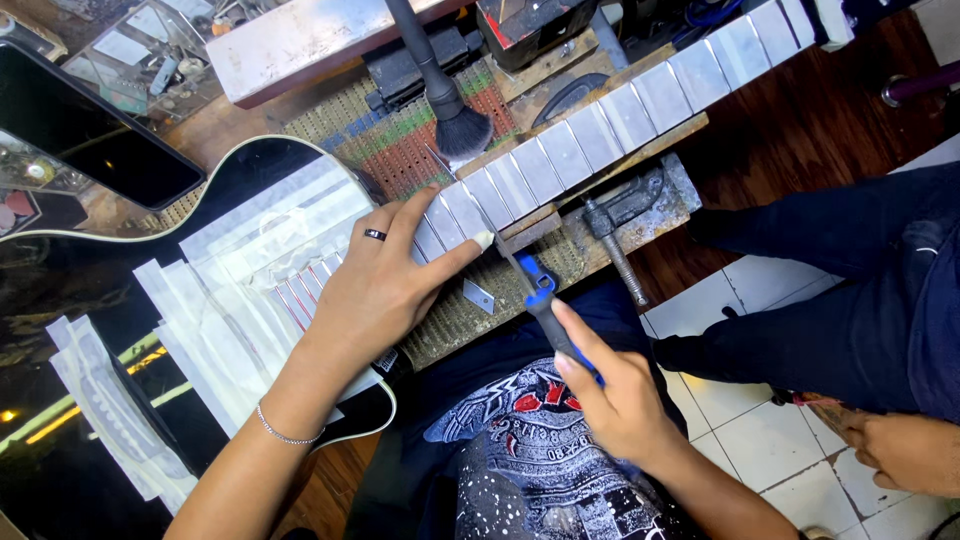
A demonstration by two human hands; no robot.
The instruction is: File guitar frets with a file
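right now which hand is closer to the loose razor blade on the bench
Left. The left hand presses on the taped guitar neck, its thumb just above the razor blade. The right hand sits lower right, gripping the blue-handled file.

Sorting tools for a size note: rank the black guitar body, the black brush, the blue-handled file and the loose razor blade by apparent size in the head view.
1. black guitar body
2. black brush; blue-handled file looks similar, partly hidden by the right hand, so unranked
3. razor blade
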